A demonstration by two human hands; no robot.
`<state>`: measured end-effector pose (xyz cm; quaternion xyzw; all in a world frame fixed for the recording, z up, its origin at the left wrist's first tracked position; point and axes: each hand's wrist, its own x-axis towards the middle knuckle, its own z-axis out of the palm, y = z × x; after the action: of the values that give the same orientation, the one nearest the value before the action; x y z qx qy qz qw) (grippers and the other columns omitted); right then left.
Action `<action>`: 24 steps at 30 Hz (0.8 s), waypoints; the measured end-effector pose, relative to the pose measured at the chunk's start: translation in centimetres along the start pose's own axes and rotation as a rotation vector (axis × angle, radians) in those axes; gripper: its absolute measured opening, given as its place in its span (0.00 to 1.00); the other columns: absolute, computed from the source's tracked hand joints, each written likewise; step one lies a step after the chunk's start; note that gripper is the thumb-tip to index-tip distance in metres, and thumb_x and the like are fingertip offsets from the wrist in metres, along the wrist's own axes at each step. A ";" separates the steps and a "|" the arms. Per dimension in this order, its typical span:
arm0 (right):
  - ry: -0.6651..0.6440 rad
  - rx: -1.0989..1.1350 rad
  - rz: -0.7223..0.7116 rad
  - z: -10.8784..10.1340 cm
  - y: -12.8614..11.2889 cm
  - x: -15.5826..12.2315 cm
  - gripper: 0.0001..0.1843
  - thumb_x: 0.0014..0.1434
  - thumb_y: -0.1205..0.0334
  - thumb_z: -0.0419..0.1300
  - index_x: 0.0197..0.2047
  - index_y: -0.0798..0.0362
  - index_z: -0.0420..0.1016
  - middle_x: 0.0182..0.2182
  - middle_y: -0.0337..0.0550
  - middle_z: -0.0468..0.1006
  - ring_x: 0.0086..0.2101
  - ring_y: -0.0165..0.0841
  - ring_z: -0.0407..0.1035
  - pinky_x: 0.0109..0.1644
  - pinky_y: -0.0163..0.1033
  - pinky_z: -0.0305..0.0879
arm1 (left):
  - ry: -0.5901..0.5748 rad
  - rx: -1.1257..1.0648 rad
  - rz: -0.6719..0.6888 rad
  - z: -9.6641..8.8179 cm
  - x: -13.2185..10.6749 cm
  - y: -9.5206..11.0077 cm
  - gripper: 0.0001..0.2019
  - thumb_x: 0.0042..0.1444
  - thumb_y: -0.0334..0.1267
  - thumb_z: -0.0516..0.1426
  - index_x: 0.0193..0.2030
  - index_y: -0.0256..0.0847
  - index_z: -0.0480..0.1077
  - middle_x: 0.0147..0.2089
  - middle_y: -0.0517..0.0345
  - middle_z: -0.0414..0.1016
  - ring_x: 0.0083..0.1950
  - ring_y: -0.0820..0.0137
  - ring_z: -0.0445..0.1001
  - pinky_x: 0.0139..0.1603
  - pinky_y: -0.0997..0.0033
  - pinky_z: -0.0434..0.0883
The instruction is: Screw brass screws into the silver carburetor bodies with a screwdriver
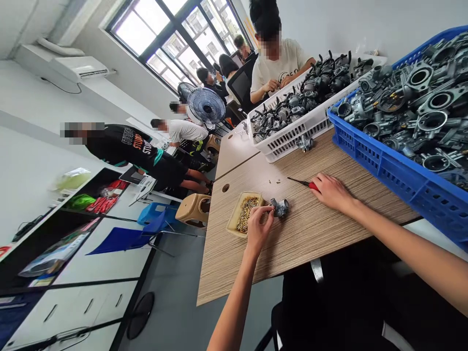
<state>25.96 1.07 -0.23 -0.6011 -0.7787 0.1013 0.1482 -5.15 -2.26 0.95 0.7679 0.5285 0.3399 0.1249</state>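
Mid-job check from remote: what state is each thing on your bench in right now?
Left hand, fingers pinched at the carburetor's end.
Grey metal carburetor, on the tabletop, beside the tray.
Right hand, closed over the screwdriver handle.
Red-handled steel screwdriver, tip pointing toward the tray.
Shallow tan tray, filled with small brass-coloured screws.
Blue plastic crate, heaped with bare grey carburetor bodies.
White plastic crate, full of dark carburetors.

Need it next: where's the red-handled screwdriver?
In the head view, the red-handled screwdriver lies on the wood-grain table at the right hand, left of the blue plastic crate.
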 end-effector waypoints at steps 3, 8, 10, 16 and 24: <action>0.004 -0.005 -0.006 0.0 0.0 0.0 0.13 0.76 0.58 0.55 0.52 0.57 0.75 0.49 0.56 0.78 0.44 0.44 0.74 0.45 0.44 0.61 | 0.010 0.012 0.045 0.2 -0.1 -0.3 0.06 0.68 0.40 0.61 0.45 0.45 0.80 0.44 0.53 0.84 0.48 0.62 0.79 0.51 0.59 0.77; 0.022 0.008 -0.025 0.3 0.2 0.0 0.14 0.76 0.57 0.53 0.51 0.57 0.76 0.48 0.57 0.78 0.43 0.44 0.74 0.45 0.44 0.61 | 0.040 0.059 0.115 0.6 -0.2 0.0 0.03 0.67 0.38 0.62 0.44 0.46 0.79 0.55 0.49 0.82 0.58 0.58 0.78 0.61 0.53 0.76; 0.024 0.022 -0.013 0.6 0.2 0.1 0.15 0.77 0.57 0.53 0.51 0.57 0.76 0.48 0.58 0.78 0.43 0.44 0.75 0.45 0.44 0.62 | 0.042 0.044 0.084 0.9 -0.2 0.2 0.03 0.67 0.37 0.61 0.44 0.45 0.78 0.64 0.46 0.76 0.66 0.56 0.75 0.65 0.50 0.74; -0.017 0.308 0.146 -1.6 0.7 1.4 0.16 0.77 0.57 0.50 0.42 0.53 0.76 0.38 0.52 0.82 0.40 0.42 0.76 0.43 0.41 0.63 | 0.083 -0.067 0.007 3.2 -0.4 1.1 0.01 0.66 0.36 0.61 0.42 0.43 0.74 0.58 0.46 0.76 0.63 0.57 0.75 0.65 0.51 0.73; 0.075 0.503 -0.110 -11.1 -0.3 -0.3 0.16 0.72 0.49 0.56 0.45 0.50 0.81 0.40 0.47 0.84 0.41 0.42 0.75 0.47 0.44 0.66 | 0.212 -0.113 -0.066 6.6 -0.2 3.4 0.03 0.67 0.39 0.62 0.42 0.44 0.76 0.58 0.46 0.73 0.65 0.55 0.73 0.68 0.50 0.69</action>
<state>29.71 0.48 10.20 -0.5054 -0.7545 0.2612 0.3272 1.63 -2.73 -2.17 0.7016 0.5435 0.4441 0.1228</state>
